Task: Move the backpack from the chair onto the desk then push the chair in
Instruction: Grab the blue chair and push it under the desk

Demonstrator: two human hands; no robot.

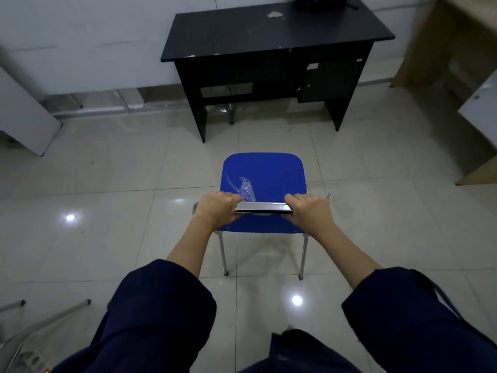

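A blue chair (265, 175) with chrome legs stands on the tiled floor, its seat bare and facing the black desk (271, 30) by the wall. A stretch of floor lies between chair and desk. My left hand (216, 210) and my right hand (309, 210) both grip the shiny top bar of the chair's back, one at each end. A dark backpack (321, 2) sits at the desk's far edge, cut off by the top of the frame.
A wooden table (454, 41) stands at the right and a white cabinet (481, 109) beside it. A white panel (24, 119) leans at the left. Metal legs (51, 316) lie at the lower left. Open tiled floor surrounds the chair.
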